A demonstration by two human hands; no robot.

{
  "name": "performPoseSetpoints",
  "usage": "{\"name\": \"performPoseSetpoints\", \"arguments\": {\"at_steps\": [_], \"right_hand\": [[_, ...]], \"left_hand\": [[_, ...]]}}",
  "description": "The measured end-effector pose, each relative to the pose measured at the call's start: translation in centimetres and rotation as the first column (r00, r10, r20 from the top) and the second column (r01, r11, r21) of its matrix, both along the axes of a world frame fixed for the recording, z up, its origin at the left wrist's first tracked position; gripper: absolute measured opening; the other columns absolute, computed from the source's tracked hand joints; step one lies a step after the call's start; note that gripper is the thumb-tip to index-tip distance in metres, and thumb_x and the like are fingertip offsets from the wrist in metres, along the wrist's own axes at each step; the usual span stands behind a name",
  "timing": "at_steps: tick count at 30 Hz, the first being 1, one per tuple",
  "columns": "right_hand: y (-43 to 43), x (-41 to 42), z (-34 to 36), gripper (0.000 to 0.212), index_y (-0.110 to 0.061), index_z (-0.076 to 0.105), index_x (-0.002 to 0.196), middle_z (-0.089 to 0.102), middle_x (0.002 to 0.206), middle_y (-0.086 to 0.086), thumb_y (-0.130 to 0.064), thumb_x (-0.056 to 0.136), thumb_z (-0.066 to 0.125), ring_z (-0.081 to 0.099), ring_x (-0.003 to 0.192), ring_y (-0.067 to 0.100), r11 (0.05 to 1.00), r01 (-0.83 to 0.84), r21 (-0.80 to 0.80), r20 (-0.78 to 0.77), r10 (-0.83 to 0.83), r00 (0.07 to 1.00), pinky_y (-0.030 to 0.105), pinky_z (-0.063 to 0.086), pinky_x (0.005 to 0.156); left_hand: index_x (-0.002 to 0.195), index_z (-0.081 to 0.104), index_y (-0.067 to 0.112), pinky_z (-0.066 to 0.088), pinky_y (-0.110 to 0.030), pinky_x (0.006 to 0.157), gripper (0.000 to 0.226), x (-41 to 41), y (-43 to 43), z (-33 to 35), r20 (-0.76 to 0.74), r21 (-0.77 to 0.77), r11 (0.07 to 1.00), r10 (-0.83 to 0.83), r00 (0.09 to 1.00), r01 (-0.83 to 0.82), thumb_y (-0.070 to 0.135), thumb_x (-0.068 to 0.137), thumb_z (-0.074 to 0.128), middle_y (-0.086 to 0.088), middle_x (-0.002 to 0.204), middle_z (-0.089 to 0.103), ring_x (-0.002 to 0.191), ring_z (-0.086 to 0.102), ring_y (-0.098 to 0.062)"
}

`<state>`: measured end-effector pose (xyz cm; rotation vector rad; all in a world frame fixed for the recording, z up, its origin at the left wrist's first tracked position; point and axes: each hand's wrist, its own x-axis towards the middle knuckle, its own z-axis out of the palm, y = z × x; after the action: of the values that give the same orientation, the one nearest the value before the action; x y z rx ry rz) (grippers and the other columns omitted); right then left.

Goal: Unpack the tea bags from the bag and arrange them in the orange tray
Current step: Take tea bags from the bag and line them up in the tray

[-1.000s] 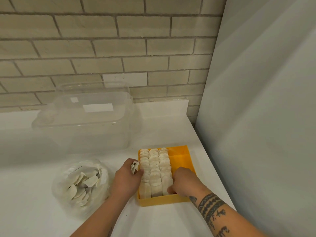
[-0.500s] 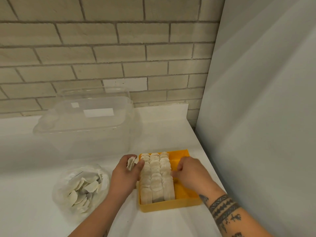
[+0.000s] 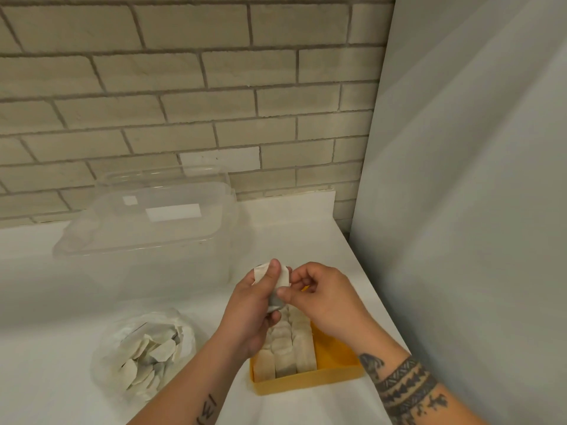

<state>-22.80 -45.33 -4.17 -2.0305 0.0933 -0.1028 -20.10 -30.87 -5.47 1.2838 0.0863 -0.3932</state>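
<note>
Above the orange tray [image 3: 306,384], left hand [image 3: 248,314] clasping a few tea bags [image 3: 283,276] — right hand [image 3: 325,299] pinching their edge.

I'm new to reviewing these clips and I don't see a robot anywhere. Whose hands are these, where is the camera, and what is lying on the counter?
There is no robot here. A person works bare-handed, and the single camera sits on their head, looking forward and down, so both arms enter from the bottom of the picture. The left hand grips a small stack of tea bags above the orange tray, and the right hand pinches the edge of that stack. The tray holds three rows of tea bags, and its right side is bare. On the white counter, to the left, lies a clear plastic bag with more tea bags in it. Behind the bag stands a large clear plastic box, near the brick wall.
</note>
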Motion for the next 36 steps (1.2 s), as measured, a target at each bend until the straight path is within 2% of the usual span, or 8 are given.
{"name": "performPoseSetpoints", "arguments": {"at_steps": [4,9,16,19,23,28,30,36], "right_hand": [[0.2,0.4,-1.3,0.020,-0.017,0.064,0.077,0.057,0.066,-0.010,-0.031,0.087,0.076,0.051,0.059,-0.003,0.999,0.023,-0.023,0.016,-0.022,1.000,0.012,0.040,0.058],[-1.6,0.7,-1.6,0.018,-0.022,0.066,0.077,0.060,0.068,-0.010,-0.033,0.087,0.074,0.052,0.060,-0.002,0.998,0.057,-0.021,0.002,-0.057,0.998,0.012,0.042,0.057],[-2.9,0.8,-1.3,0.017,-0.043,0.066,0.103,0.067,0.093,-0.017,-0.035,0.090,0.073,0.062,0.078,0.001,1.000,0.029,-0.011,0.049,-0.028,0.998,0.013,0.050,0.069],[-3.1,1.0,-1.4,0.010,-0.038,0.070,0.097,0.067,0.082,-0.023,-0.029,0.094,0.068,0.060,0.076,-0.003,0.997,-0.022,-0.069,0.056,0.026,0.998,0.011,0.046,0.066],[-4.0,1.9,-2.1,0.007,-0.033,0.072,0.092,0.070,0.084,-0.013,-0.028,0.094,0.069,0.064,0.078,0.006,0.994,-0.014,-0.110,0.016,0.016,1.000,0.019,0.052,0.071],[-6.3,3.8,-2.2,0.009,-0.033,0.069,0.093,0.069,0.091,-0.015,-0.025,0.095,0.066,0.064,0.085,0.005,0.982,0.016,-0.188,-0.035,-0.023,0.999,0.018,0.050,0.072],[-6.9,4.6,-2.7,0.009,-0.035,0.067,0.093,0.067,0.091,-0.016,-0.027,0.095,0.065,0.063,0.085,0.004,0.956,-0.010,-0.294,-0.079,-0.013,0.997,0.017,0.047,0.068],[-6.5,6.6,-4.2,0.007,-0.030,0.068,0.097,0.065,0.088,-0.014,-0.025,0.093,0.065,0.061,0.079,0.005,0.827,-0.205,-0.523,-0.222,0.100,0.970,0.018,0.046,0.063]], "left_hand": [[0.101,0.068,0.021,0.043,-0.021,0.048,0.036,-0.1,-0.6,-0.3,-0.028,-0.013,1.000,-0.014,1.000,0.013,0.052,0.082,0.070,0.001,0.077,0.066,0.062,0.056,-0.008],[0.091,0.073,0.027,0.046,-0.025,0.051,0.008,0.4,0.1,-1.1,0.041,0.035,0.995,-0.095,0.995,0.094,0.033,0.093,0.069,-0.009,0.087,0.070,0.068,0.057,-0.014],[0.095,0.073,0.021,0.045,-0.027,0.053,0.010,0.9,-0.8,-1.8,0.139,0.175,0.980,-0.116,0.984,0.091,0.030,0.094,0.070,-0.005,0.081,0.071,0.063,0.060,-0.009],[0.095,0.074,0.020,0.047,-0.026,0.054,0.010,1.0,-0.9,-2.0,0.146,0.209,0.972,-0.138,0.980,0.106,0.030,0.094,0.071,-0.003,0.081,0.071,0.068,0.063,-0.013],[0.092,0.074,0.021,0.046,-0.025,0.053,0.007,1.5,-0.3,-2.7,0.175,0.266,0.961,-0.120,0.977,0.071,0.025,0.095,0.069,-0.002,0.080,0.070,0.068,0.063,-0.014],[0.080,0.072,0.035,0.052,-0.031,0.053,0.013,3.6,2.2,-4.8,0.294,0.435,0.867,0.119,0.948,-0.244,0.029,0.092,0.071,0.009,0.076,0.072,0.068,0.065,-0.014],[0.083,0.071,0.035,0.060,-0.042,0.066,0.007,4.5,3.3,-6.1,0.326,0.517,0.790,0.175,0.929,-0.330,0.034,0.090,0.072,0.009,0.078,0.072,0.076,0.067,-0.016],[0.108,0.065,0.026,0.060,-0.046,0.081,0.030,5.2,4.2,-8.8,0.240,0.667,0.695,0.141,0.960,-0.269,0.044,0.086,0.076,0.007,0.090,0.069,0.083,0.068,-0.020]]}}
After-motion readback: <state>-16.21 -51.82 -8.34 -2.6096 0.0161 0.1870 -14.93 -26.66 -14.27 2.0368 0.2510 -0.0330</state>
